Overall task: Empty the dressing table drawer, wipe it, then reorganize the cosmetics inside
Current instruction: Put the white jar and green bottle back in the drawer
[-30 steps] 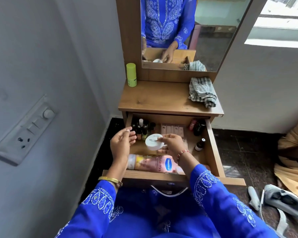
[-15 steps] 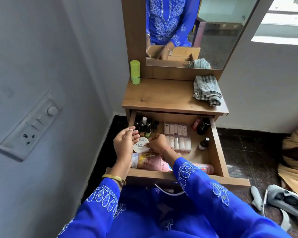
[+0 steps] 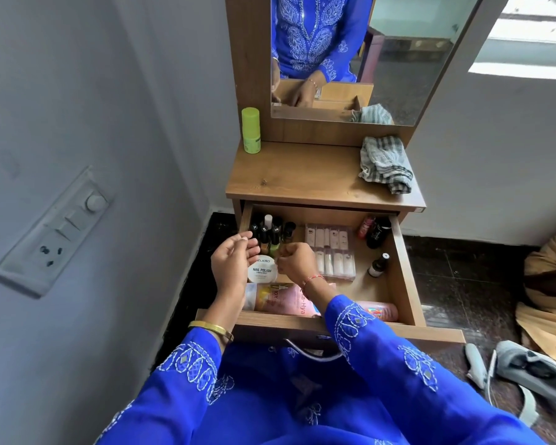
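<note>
two hands meet over the drawer (image 3: 402, 268): right hand (image 3: 294, 263) pinches the round tub (image 3: 262, 268), left hand (image 3: 233, 263) loosely cupped beside it; a slip could topple the nail polish bottles (image 3: 270, 231) just behind the tub.

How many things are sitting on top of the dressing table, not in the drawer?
2: a green bottle stands upright at the back left corner by the mirror frame, and a crumpled checked cloth lies at the right side.
</note>
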Motion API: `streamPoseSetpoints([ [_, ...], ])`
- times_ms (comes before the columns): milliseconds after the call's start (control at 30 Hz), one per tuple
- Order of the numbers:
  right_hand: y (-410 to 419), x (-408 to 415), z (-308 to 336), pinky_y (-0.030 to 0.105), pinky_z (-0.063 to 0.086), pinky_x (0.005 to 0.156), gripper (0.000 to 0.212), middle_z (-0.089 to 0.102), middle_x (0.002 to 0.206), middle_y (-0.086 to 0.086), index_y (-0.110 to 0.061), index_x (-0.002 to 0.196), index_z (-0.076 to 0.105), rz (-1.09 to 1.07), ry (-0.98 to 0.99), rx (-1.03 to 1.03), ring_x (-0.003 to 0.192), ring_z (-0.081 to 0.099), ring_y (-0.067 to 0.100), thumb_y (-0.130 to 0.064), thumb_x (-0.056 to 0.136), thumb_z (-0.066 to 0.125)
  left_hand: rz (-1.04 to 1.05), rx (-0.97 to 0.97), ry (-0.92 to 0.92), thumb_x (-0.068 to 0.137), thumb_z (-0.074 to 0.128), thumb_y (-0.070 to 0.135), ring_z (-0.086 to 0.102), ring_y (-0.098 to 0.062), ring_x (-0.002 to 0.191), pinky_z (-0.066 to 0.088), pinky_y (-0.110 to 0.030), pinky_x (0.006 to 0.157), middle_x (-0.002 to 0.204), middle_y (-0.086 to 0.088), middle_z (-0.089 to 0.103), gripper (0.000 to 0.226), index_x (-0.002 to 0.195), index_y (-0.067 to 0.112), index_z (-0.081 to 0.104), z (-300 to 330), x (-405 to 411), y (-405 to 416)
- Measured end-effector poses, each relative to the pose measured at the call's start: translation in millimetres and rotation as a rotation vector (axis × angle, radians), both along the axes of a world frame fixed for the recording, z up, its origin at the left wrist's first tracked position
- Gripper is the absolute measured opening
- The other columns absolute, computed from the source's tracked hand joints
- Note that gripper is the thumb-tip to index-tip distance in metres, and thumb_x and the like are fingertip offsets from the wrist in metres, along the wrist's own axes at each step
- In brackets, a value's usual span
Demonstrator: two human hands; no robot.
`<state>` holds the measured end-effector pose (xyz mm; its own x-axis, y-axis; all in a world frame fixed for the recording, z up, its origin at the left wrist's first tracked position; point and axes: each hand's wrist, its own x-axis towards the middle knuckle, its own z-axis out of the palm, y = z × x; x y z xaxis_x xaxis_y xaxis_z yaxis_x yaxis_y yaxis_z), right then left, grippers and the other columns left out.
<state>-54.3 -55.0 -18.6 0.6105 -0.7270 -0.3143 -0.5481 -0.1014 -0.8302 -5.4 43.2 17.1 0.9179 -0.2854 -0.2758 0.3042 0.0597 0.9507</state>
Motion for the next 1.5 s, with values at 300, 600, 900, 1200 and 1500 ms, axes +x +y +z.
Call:
streamPoseSetpoints([
  [300,-25.4,23.8,87.4,0.027,0.049,0.072,0.014,0.071,0.086,0.014,-0.001,0.088,0.070,0.025,-0.213,-0.336,0.074,0.059,0.017,-0.008,0.084,0.058,0.006,-0.098,-0.049,0.092,0.043,0.008,0.062,-0.006,0.060,0.050,-0.017,0.058,0.077,-0.001,0.064,0.024,0.080,0.017,0.062,42.3,38.7,-31.4],
  [600,-80.9,116.5,148.3,0.046,0.042,0.102,0.062,0.036,0.138,0.020,-0.011,0.137,0.034,0.353,0.144,-0.757,0.123,0.043,0.041,-0.006,0.081,0.058,-0.019,-0.122,-0.007,0.094,0.043,0.013,0.058,-0.009,0.063,0.048,-0.018,0.056,0.075,0.001,0.062,0.021,0.081,0.020,0.059,79.6,85.3,-65.5],
  [900,-104.5,146.3,152.7,0.052,0.037,0.106,0.081,0.010,0.151,0.021,-0.024,0.148,0.013,0.579,0.371,-0.927,0.139,0.019,0.043,-0.012,0.084,0.061,-0.035,-0.106,-0.021,0.094,0.043,0.012,0.060,-0.012,0.068,0.048,-0.022,0.063,0.082,-0.002,0.064,0.020,0.102,0.011,0.061,84.3,92.1,-64.4],
  [1200,-97.3,153.8,159.0,0.045,0.048,0.090,0.042,0.058,0.122,0.022,-0.002,0.125,0.044,0.516,0.092,-0.962,0.111,0.056,0.039,-0.014,0.088,0.059,-0.036,-0.083,-0.007,0.094,0.043,0.012,0.061,-0.014,0.070,0.049,-0.025,0.066,0.084,-0.003,0.065,0.019,0.101,0.011,0.061,79.5,91.2,-66.3],
  [1500,-83.9,107.2,147.3,0.031,0.040,0.080,0.023,0.061,0.112,0.017,-0.001,0.105,0.059,0.332,-0.216,-0.735,0.102,0.056,0.031,-0.010,0.084,0.063,0.043,-0.091,0.096,0.095,0.040,0.012,0.054,-0.011,0.066,0.049,-0.024,0.062,0.080,0.001,0.054,0.015,0.090,0.018,0.053,59.0,79.4,-62.1],
])
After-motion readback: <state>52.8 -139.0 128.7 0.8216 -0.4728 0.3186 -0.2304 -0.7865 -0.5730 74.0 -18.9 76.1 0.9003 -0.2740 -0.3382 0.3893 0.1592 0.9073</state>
